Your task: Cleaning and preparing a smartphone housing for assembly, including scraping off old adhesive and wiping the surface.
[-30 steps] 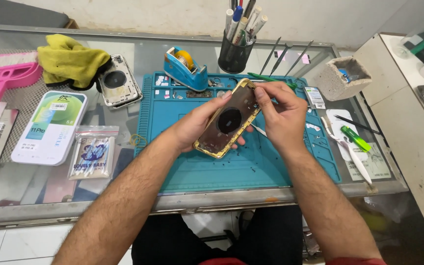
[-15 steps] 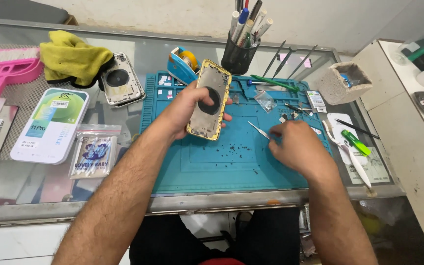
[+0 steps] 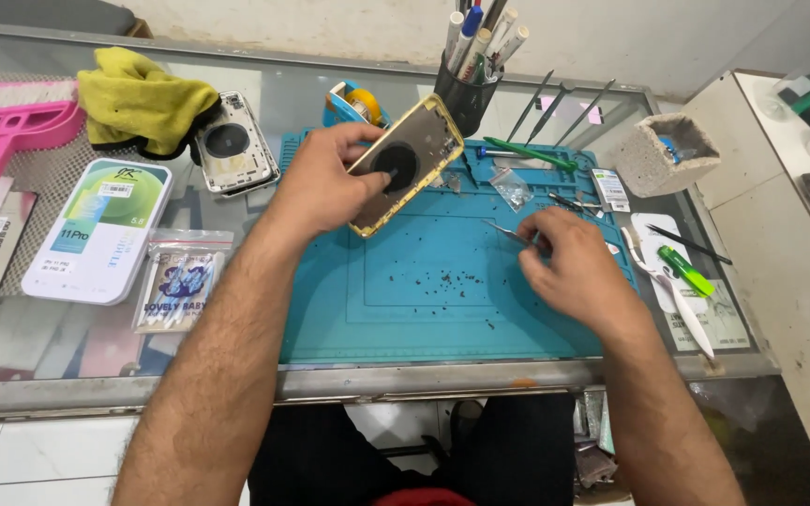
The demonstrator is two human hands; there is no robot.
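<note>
Phone housing [image 3: 403, 174], gold-edged: raised above the teal mat [image 3: 442, 309], tilted for viewing, clasped in the left hand [image 3: 330, 178]. Right hand [image 3: 569, 267]: closed on tweezers [image 3: 508, 233], resting low on the mat for steadiness.

A gold-rimmed phone shell [image 3: 407, 167] with a black round patch hangs over a teal mat [image 3: 424, 309] speckled with dark crumbs. A yellow cloth [image 3: 138, 98] and pink brush [image 3: 7, 126] lie near the glass worktop's far left corner.
</note>
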